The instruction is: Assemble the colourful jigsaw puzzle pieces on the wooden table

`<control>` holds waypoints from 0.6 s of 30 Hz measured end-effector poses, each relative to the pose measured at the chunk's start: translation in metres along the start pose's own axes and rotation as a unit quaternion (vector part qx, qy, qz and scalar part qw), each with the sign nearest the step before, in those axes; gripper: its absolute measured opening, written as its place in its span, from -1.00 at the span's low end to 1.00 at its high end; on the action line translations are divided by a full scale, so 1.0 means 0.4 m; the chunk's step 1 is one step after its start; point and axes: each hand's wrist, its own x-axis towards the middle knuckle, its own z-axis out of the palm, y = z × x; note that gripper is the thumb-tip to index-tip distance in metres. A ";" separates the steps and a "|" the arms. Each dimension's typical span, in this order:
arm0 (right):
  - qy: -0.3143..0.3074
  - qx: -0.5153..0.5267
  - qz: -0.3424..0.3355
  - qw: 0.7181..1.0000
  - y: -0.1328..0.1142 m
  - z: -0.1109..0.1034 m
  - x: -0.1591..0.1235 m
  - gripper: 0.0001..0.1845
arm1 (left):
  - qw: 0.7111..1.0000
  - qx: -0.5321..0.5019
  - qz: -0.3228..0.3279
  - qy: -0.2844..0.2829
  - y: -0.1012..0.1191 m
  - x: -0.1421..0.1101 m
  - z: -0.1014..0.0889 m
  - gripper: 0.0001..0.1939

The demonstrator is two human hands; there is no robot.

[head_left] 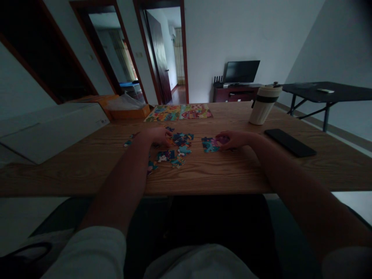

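Jigsaw puzzle pieces (pixel 181 138) in blue, teal and orange lie in a loose cluster on the wooden table (pixel 186 180). My left hand (pixel 158 135) is over the left part of this cluster. Its fingers are bent down and closed at a puzzle piece, partly hidden by the hand. To the right, apart from the cluster, is a joined section of puzzle (pixel 209 145) in teal and purple. My right hand (pixel 234 139) grips its right side, thumb and fingers curled around a purple puzzle piece. More pieces show on both sides of my left forearm.
Two colourful picture sheets (pixel 180 112) lie farther back. An orange box (pixel 129 113) holding clear plastic and a long white box (pixel 55 130) stand at left. At right are a lidded tumbler (pixel 264 104) and a flat black object (pixel 289 142).
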 end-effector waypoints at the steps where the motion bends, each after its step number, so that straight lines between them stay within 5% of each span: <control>1: -0.001 0.000 -0.001 1.000 -0.002 -0.001 -0.001 -0.03 | 1.000 -0.001 -0.002 0.001 -0.001 0.001 0.000 -0.12; 5: -0.002 -0.001 -0.011 1.000 -0.005 -0.001 -0.001 -0.06 | 1.000 -0.001 0.009 0.014 -0.006 -0.006 -0.006 -0.12; 10: 0.000 0.002 -0.006 1.000 -0.005 0.000 -0.001 -0.07 | 0.998 -0.048 0.040 0.010 0.000 -0.025 -0.015 -0.47; 18: 0.000 0.002 -0.024 1.000 -0.004 -0.002 -0.003 -0.11 | 0.993 -0.039 0.046 0.098 -0.004 -0.016 -0.014 -0.64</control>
